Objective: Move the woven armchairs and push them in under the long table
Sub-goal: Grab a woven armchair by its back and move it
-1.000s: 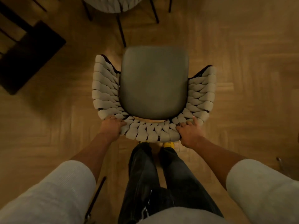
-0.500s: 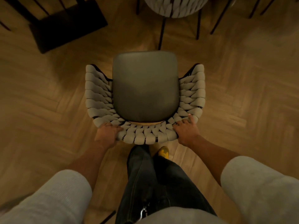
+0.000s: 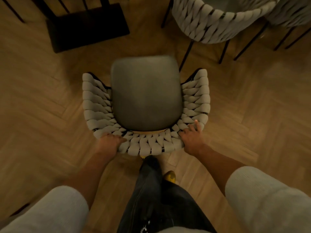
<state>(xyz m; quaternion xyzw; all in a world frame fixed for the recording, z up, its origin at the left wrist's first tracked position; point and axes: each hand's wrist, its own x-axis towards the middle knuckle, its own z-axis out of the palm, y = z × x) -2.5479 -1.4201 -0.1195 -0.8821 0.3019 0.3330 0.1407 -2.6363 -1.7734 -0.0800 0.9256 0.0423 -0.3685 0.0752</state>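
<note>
The left hand (image 3: 110, 143) grips the armchair (image 3: 146, 95) back and the right hand (image 3: 191, 139) lies spread on it, likely to steer it

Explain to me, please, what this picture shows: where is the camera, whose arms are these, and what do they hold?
There is no machine here. The camera sits on a person's head and looks down, so you see their own arms, dark trousers and a yellow shoe. The left hand grips the curved back of a woven armchair with a grey seat; the right hand rests on that back, fingers stretched out. The armchair stands on a wooden floor. Ahead stand a second woven armchair and, top left, a dark base.
</note>
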